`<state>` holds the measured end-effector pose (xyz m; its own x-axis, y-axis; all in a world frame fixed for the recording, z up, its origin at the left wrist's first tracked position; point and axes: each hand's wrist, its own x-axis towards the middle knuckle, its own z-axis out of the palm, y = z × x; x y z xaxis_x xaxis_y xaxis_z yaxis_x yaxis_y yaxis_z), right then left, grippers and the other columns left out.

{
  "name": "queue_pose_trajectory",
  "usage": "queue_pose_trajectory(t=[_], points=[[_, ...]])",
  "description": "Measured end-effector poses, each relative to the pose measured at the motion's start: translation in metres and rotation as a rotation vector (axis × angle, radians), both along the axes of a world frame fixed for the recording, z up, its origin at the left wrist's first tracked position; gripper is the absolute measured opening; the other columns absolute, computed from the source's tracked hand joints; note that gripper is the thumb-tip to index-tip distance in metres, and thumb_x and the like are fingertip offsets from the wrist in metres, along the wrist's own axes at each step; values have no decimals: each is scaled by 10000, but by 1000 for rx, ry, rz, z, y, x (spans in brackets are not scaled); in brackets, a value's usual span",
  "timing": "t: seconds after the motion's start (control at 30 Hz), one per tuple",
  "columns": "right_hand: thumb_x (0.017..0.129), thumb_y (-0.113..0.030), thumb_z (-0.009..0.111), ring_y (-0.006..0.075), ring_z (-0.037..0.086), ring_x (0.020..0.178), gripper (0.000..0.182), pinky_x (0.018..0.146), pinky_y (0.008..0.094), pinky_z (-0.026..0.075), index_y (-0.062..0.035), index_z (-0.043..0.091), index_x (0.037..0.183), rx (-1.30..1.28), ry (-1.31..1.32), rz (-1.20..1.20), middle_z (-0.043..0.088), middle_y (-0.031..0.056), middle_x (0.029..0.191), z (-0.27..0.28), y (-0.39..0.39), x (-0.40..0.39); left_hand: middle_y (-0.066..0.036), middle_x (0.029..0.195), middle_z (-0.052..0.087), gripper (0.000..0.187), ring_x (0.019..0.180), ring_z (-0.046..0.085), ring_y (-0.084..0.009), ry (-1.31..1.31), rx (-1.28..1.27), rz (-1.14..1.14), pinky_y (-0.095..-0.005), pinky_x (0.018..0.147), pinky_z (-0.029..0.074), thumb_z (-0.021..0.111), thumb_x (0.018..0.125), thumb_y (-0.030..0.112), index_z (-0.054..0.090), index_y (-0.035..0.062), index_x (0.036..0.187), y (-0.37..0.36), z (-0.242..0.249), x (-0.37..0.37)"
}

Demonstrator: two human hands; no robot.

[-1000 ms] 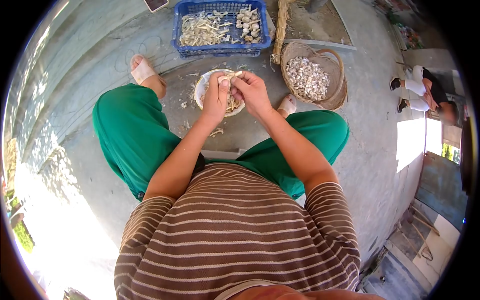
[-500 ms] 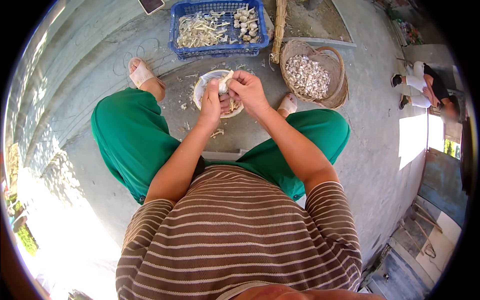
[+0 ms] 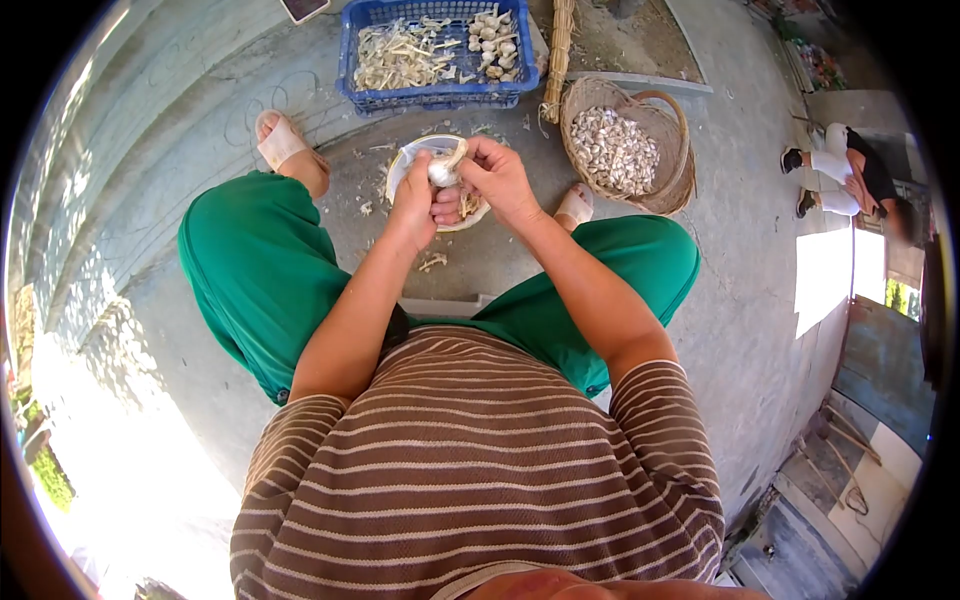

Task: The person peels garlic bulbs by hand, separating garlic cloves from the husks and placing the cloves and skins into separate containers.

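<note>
A white garlic bulb with its pale stem is held between my two hands. My left hand is closed round the bulb's left side, thumb up along it. The fingers of my right hand pinch at the bulb's right side, by the stem. Beneath both hands stands a round, light-coloured bowl on the floor, with tan scraps inside, partly hidden by my hands.
A blue plastic crate ahead holds stalks and skins on its left and garlic bulbs on its right. To the right is a wicker basket of garlic cloves. A straw bundle lies between them. Another person is at far right.
My left hand has shifted slightly left and down. More of the garlic bulb's white side shows between my hands now. The crate and basket stay in place.
</note>
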<state>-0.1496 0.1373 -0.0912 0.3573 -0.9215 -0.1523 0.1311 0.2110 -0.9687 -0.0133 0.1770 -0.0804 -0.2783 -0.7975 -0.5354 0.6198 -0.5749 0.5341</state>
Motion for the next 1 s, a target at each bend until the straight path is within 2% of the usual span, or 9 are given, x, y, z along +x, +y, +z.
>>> queue_pose_trajectory(t=[0.1, 0.17, 0.2, 0.4, 0.5, 0.57, 0.77, 0.9, 1.0], points=[[821, -27, 578, 24, 467, 542, 62, 484, 172, 363, -38, 598, 878, -118, 6, 18, 538, -28, 669, 7, 2, 3, 44, 563, 282, 468, 445, 246, -76, -63, 82, 22, -236, 400, 216, 281, 945, 526, 508, 119, 894, -3, -3, 6], [813, -2, 582, 31, 490, 565, 96, 512, 177, 398, -29, 608, 902, -526, 200, 42, 542, -26, 683, 9, 1, 4, 46, 561, 281, 485, 451, 249, -77, -102, 67, -10, -238, 403, 215, 283, 943, 545, 505, 116, 900, -4, -8, 11], [813, -2, 582, 31, 490, 565, 96, 512, 177, 398, -29, 608, 902, -526, 199, 42, 542, -26, 683, 8, 1, 4, 46, 561, 281, 485, 451, 249, -77, -103, 66, -9, -238, 403, 215, 283, 943, 545, 505, 116, 900, -4, -9, 11], [810, 8, 617, 51, 552, 601, 42, 519, 201, 442, -11, 610, 848, -257, 243, -12, 600, 14, 690, -3, -3, 1, 27, 629, 363, 495, 498, 285, -75, -82, -50, 61, -227, 431, 231, 307, 940, 555, 498, 100, 926, -4, -7, 0], [761, -3, 655, 89, 598, 590, 78, 542, 251, 488, 20, 598, 809, -217, 213, -15, 614, 55, 686, -6, -7, -1, 16, 676, 404, 441, 526, 306, -70, -242, -94, 165, -216, 444, 241, 344, 953, 502, 493, 87, 936, -1, -13, -4], [778, 3, 640, 94, 595, 596, 48, 529, 244, 487, 15, 599, 800, -201, 193, 47, 619, 57, 696, -6, -9, -2, 24, 647, 394, 386, 513, 297, -59, -224, -91, 128, -207, 441, 239, 374, 961, 450, 493, 86, 920, 1, -18, -1], [830, -28, 625, 82, 564, 615, 50, 528, 224, 472, 9, 599, 852, 8, 141, 176, 611, 37, 711, -15, -20, -6, 46, 586, 338, 411, 467, 248, -49, -319, -53, 60, -211, 412, 207, 393, 942, 482, 494, 93, 858, 0, -27, 4], [838, -44, 611, 94, 563, 591, 75, 515, 241, 473, 25, 604, 867, -19, 135, 198, 604, 48, 687, -31, -20, -2, 45, 583, 354, 369, 457, 257, -47, -274, -22, 7, -211, 404, 204, 386, 939, 471, 486, 126, 854, -3, -42, 13], [856, -66, 596, 85, 550, 607, 68, 540, 230, 465, 0, 587, 849, 8, 176, 217, 584, 19, 691, -38, -21, -1, 46, 585, 347, 371, 454, 253, -51, -262, -24, -43, -216, 402, 208, 391, 941, 459, 487, 119, 826, -3, -45, 18]])
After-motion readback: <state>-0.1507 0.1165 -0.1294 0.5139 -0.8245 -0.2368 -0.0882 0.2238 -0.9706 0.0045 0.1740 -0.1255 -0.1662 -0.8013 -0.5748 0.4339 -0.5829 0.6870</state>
